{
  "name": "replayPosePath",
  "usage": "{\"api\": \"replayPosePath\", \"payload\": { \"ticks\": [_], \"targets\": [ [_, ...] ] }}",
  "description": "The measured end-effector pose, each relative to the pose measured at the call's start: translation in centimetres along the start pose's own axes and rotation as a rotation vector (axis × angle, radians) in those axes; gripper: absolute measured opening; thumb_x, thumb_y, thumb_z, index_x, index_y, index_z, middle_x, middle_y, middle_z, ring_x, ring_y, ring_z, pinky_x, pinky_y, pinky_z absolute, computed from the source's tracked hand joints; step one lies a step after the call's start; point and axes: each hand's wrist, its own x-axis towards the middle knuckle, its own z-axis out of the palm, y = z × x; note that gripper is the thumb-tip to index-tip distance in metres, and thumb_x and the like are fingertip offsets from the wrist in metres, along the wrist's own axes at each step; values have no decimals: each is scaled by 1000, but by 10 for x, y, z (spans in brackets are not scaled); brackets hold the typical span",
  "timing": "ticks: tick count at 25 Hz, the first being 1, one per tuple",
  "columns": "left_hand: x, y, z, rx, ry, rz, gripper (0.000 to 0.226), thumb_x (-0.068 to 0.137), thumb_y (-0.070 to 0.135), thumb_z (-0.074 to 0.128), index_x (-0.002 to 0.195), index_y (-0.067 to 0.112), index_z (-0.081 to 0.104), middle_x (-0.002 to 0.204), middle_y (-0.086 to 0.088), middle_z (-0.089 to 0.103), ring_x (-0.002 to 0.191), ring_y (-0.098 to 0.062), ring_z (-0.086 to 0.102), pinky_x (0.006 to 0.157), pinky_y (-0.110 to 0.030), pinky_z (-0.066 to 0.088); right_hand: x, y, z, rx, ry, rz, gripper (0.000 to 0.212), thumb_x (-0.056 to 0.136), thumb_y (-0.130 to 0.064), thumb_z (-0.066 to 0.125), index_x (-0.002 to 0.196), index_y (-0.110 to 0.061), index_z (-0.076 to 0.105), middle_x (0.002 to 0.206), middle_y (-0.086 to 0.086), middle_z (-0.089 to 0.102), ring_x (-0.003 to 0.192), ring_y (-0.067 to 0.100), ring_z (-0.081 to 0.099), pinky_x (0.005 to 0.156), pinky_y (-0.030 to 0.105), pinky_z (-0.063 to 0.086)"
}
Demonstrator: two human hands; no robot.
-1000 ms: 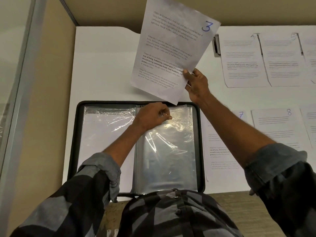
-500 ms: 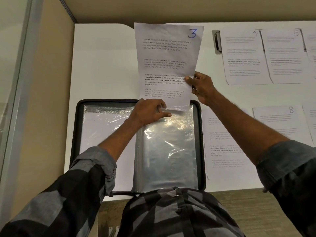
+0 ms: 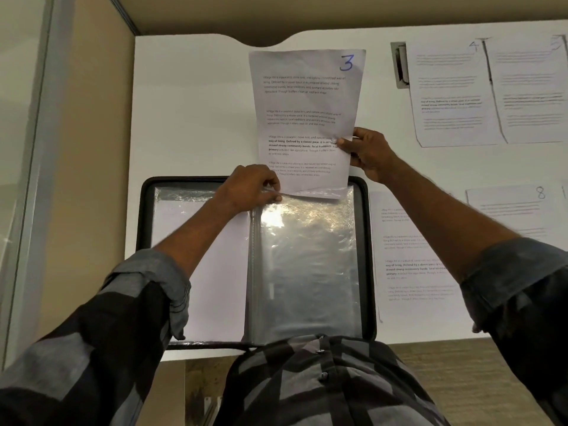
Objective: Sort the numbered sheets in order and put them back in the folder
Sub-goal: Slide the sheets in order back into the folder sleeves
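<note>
A black folder (image 3: 143, 241) lies open on the white table, with clear plastic sleeves inside. My right hand (image 3: 367, 155) pinches the right edge of the sheet numbered 3 (image 3: 304, 118), which stands upright over the folder's far edge. The sheet's bottom edge sits just inside the mouth of the right-hand sleeve (image 3: 307, 256). My left hand (image 3: 250, 189) pinches the top edge of that sleeve at its left corner and holds it apart. The left-hand sleeve (image 3: 199, 241) holds a white sheet.
More numbered sheets lie on the table (image 3: 190, 118) to the right: sheet 4 (image 3: 448, 93) and another beside it at the back, sheet 8 (image 3: 516, 207) nearer, and one (image 3: 415, 259) against the folder's right side. A wall panel runs along the left.
The sheet numbered 3 came down from a raised, tilted position and straightened. Its bottom edge now enters the sleeve that my left hand holds apart.
</note>
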Motion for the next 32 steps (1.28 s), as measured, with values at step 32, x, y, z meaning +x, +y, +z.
{"api": "replayPosePath", "payload": {
  "ticks": [32],
  "targets": [
    [13, -36, -19, -352, 153, -202, 20, 86, 30, 82, 97, 20, 68, 98, 3, 72, 83, -5, 64, 88, -37, 58, 0, 6, 11, -92, -128, -16, 37, 93, -13, 73, 129, -7, 65, 115, 6, 76, 106, 21, 73, 85, 33, 61]
  ]
}}
